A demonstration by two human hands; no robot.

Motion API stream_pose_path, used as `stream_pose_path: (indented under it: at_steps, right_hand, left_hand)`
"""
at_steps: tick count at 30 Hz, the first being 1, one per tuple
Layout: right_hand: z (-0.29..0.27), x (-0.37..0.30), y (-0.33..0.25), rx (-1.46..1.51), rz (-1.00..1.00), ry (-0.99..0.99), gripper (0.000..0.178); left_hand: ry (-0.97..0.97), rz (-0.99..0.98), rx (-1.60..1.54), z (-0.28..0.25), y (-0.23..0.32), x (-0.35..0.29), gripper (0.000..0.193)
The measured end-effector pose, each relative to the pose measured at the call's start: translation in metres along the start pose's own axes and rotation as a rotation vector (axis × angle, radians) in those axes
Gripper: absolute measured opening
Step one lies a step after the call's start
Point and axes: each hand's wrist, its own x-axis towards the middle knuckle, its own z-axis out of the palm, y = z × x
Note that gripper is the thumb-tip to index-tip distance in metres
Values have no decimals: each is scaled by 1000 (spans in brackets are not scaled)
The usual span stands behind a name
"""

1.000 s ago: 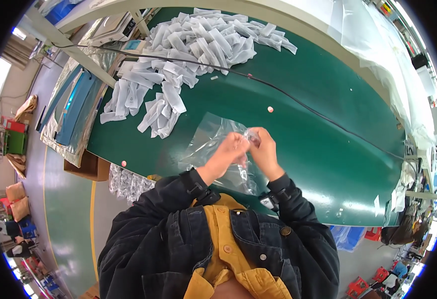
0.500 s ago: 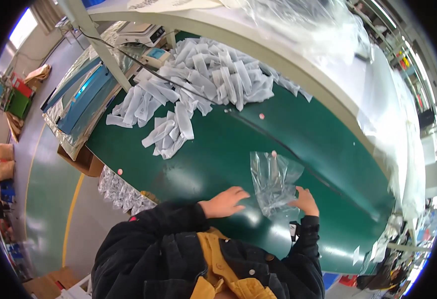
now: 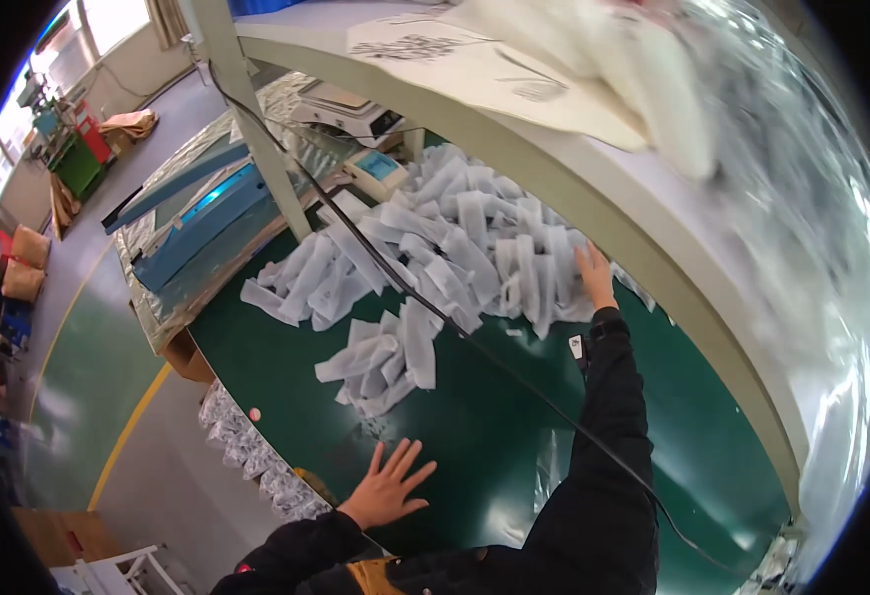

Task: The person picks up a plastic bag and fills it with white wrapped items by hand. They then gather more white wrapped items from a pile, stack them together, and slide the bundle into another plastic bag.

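My left hand (image 3: 392,486) is over the green tabletop near its front edge, palm down, fingers spread and holding nothing. My right hand (image 3: 596,281) reaches far across to the right end of a big pile of white, translucent wrapped packets (image 3: 464,228). Its fingers look stretched out against the packets, and I see nothing gripped in them. A smaller heap of the same packets (image 3: 370,367) lies nearer to me. Beside my right forearm lies a clear plastic bag (image 3: 551,464), partly covered by the sleeve.
A black cable (image 3: 514,367) hangs across the view above the table. A shelf (image 3: 554,129) with plastic sheeting runs over the far side. At left are a blue sealing machine (image 3: 202,228), a scale (image 3: 346,109) and bagged items (image 3: 246,436) below the table edge.
My right hand has left the clear bag and stretched forward to the pile. My left hand has shifted left, its fingers now spread. The view has turned.
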Motion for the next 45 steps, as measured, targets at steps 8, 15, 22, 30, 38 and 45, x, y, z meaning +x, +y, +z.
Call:
stream_pose_path:
  at_steps: [8,15,22,30,38,45]
  right_hand:
    - [-1,-33,-177,-30,198,-225,64]
    - [-11,-134,-264,-68,213,-181,55]
    - [-14,-246,-352,-136,389,-133,51]
    - [-59,-311,-353,47,239,-246,43]
    - [-108,-341,-401,323,-636,-563,39]
    - [-77,-360,-404,51,-600,-627,19]
  left_hand:
    - [-16,-31,-18,-7,-2,2,79]
    - [59,-12,-78,-6,-9,-2,91]
    - [466,-280,-663,9,-26,11,99]
    - [618,-585,-623,28,-66,18,61]
    - [595,-519,-987,-31,-74,-19,19]
    - [529,98,-295,-34,-28,-27,16]
